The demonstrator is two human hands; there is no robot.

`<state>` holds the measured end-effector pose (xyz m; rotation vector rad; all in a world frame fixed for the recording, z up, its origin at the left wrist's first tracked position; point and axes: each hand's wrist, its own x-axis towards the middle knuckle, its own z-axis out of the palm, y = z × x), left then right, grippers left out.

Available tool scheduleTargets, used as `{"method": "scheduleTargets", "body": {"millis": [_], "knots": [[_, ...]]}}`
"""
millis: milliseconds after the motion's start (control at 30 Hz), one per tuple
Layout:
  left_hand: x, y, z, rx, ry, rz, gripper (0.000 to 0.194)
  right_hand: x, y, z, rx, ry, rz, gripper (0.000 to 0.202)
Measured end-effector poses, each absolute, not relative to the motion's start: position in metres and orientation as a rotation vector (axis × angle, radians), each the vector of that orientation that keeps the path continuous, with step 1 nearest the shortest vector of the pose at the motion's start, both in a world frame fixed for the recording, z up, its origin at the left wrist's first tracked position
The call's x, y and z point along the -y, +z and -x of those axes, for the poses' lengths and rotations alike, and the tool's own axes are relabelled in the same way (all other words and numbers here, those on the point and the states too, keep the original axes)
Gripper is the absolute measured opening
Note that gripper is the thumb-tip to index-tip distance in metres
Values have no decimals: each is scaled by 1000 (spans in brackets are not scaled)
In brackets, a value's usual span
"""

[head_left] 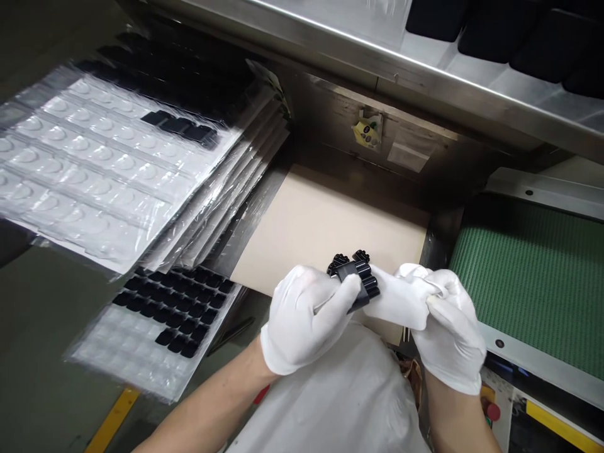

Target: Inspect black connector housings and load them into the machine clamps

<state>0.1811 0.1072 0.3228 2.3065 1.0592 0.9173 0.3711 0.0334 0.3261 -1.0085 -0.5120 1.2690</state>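
My left hand [306, 318], in a white glove, is closed around several small black parts [369, 277] with rounded ridges, the thumb pressed on top. Their exact kind is hard to make out. A white cloth [396, 301] reaches from beside the black parts to my right hand [450, 330], also gloved, which pinches its far end between thumb and fingers. The cloth's left end meets the black parts; I cannot tell whether it touches them. Below both hands lies a beige board [325, 214].
On the left, stacked clear plastic trays [94, 170] hold some black pieces [182, 128]; a lower tray [136, 340] sticks out beneath. A green conveyor belt [533, 270] runs on the right. Above is a metal shelf [330, 41] with black parts [491, 31].
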Motion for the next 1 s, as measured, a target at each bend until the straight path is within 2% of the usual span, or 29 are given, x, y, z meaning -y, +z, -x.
{"method": "scheduleTargets", "body": {"millis": [67, 167, 300, 467, 833, 1000], "knots": [[-108, 324, -177, -1050, 894, -2339, 41, -36, 329, -371, 514, 1254, 1007, 9], [-110, 321, -168, -889, 1109, -2610, 22, -39, 330, -371, 496, 1263, 988, 9], [-114, 313, -158, -720, 1289, -2770, 32, -42, 330, -370, 488, 1277, 995, 9], [-119, 308, -155, -671, 1519, -2767, 29, -46, 329, -369, 483, 1305, 999, 10], [-123, 324, -142, -673, 1512, -2820, 21, -47, 329, -372, 513, 1338, 922, 7], [-117, 325, -150, -847, 1540, -2460, 34, -46, 321, -374, 528, 1349, 928, 6]]}}
